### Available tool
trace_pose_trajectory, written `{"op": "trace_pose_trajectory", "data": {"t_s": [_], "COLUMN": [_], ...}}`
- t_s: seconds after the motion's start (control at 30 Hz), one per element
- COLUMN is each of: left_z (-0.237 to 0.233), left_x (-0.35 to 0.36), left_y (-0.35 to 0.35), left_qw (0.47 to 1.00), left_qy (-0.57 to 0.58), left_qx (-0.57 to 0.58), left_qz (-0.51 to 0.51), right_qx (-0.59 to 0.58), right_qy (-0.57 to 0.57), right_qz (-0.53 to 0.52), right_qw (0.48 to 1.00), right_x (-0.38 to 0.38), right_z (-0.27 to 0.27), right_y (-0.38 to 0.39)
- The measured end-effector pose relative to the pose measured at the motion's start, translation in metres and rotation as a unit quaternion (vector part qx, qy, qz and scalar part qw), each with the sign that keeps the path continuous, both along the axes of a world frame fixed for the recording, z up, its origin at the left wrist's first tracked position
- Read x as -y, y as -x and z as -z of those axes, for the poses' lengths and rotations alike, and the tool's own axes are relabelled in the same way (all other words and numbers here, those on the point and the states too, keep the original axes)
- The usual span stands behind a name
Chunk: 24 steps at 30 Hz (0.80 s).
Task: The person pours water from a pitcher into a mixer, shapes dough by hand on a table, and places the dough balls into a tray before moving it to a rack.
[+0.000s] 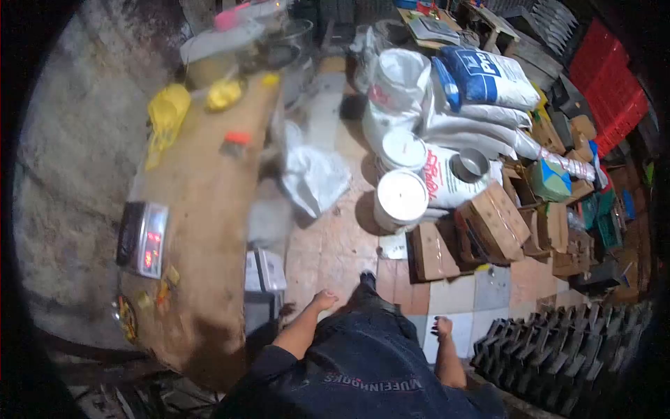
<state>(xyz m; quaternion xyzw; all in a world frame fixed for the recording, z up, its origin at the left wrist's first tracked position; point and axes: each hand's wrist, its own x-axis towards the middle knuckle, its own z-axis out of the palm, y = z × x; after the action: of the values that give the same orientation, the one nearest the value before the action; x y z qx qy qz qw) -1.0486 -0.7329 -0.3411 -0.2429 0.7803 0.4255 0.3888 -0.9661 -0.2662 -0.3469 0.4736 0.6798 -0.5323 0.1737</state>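
Note:
My left hand point(325, 300) hangs over the tiled floor, a little right of the table's edge, with its fingers curled; what it holds, if anything, is too small to tell. My right hand point(442, 327) hangs low over the pale tiles, its fingers bent and dark at the tips. Neither hand touches the table or the boxes. On the long brown table point(209, 202) at the left are a scale point(142, 239) with lit red digits, a yellow bag point(167, 115) and a small orange-red object point(238, 137).
Lidded white buckets point(401, 199) stand ahead beside stacked white sacks point(488, 77). Cardboard boxes point(493, 222) lie right of them. Stacked dark metal trays point(558, 356) are at the lower right. A white bag point(314, 178) sits beside the table. A red crate point(607, 84) leans far right.

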Motion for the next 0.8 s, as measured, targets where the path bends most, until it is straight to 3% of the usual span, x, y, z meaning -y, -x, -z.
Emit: {"op": "trace_pose_trajectory", "data": {"t_s": [0.03,0.1,0.13,0.17,0.2,0.23,0.27,0.3,0.33,0.37,0.43,0.47,0.5,0.53,0.6,0.7,0.77,0.8], "left_z": [0.011,-0.023,-0.027,-0.032,-0.002,0.028,0.026,0.015,0.012,0.019,0.04,0.098,0.127,0.09,0.083,0.083,0.086,0.134], "left_x": [0.012,0.024,0.035,0.047,0.066,0.084,0.095,0.104,0.11,0.116,0.141,0.174,0.2,0.207,0.203,0.209,0.215,0.227], "left_y": [0.025,0.08,0.102,0.125,0.144,0.164,0.183,0.197,0.215,0.234,0.261,0.273,0.292,0.326,0.385,0.473,0.516,0.536], "left_qw": [0.998,0.998,0.996,0.988,0.985,0.977,0.976,0.974,0.971,0.97,0.976,0.982,0.986,0.987,0.985,0.983,0.982,0.983], "left_qy": [0.047,0.044,0.063,0.081,0.053,0.026,0.025,0.069,0.114,0.114,0.024,-0.006,-0.037,-0.068,-0.084,-0.104,-0.114,-0.1], "left_qx": [-0.011,-0.007,-0.066,-0.125,-0.144,-0.165,-0.168,-0.17,-0.171,-0.172,-0.02,0.017,0.052,0.086,0.08,0.047,0.033,0.005], "left_qz": [0.035,0.049,0.007,-0.036,-0.083,-0.13,-0.137,-0.131,-0.125,-0.131,-0.216,-0.187,-0.155,-0.121,-0.127,-0.142,-0.148,-0.152], "right_qx": [0.021,-0.013,-0.039,-0.119,-0.116,-0.188,-0.277,-0.297,-0.29,-0.289,-0.256,-0.252,-0.254,-0.245,-0.219,-0.165,-0.194,-0.224], "right_qy": [-0.018,-0.08,-0.089,-0.213,-0.022,-0.093,-0.147,0.008,-0.037,0.001,0.077,0.076,0.071,0.054,0.048,0.079,0.084,0.071], "right_qz": [-0.052,-0.165,-0.189,-0.211,-0.179,-0.237,-0.307,-0.242,-0.283,-0.28,-0.252,-0.273,-0.294,-0.307,-0.32,-0.305,-0.275,-0.277], "right_qw": [0.998,0.983,0.977,0.947,0.977,0.949,0.899,0.924,0.914,0.915,0.93,0.925,0.919,0.918,0.921,0.935,0.938,0.932], "right_x": [-0.008,-0.007,0.021,0.005,0.039,0.055,0.09,0.125,0.146,0.176,0.214,0.224,0.231,0.232,0.233,0.24,0.242,0.24], "right_z": [0.017,0.029,-0.024,0.075,0.015,0.03,-0.019,-0.044,-0.043,-0.079,-0.092,-0.089,-0.084,-0.065,-0.05,-0.077,-0.076,-0.063], "right_y": [0.041,0.139,0.196,0.248,0.307,0.365,0.413,0.452,0.495,0.523,0.575,0.589,0.607,0.62,0.64,0.686,0.729,0.753]}}
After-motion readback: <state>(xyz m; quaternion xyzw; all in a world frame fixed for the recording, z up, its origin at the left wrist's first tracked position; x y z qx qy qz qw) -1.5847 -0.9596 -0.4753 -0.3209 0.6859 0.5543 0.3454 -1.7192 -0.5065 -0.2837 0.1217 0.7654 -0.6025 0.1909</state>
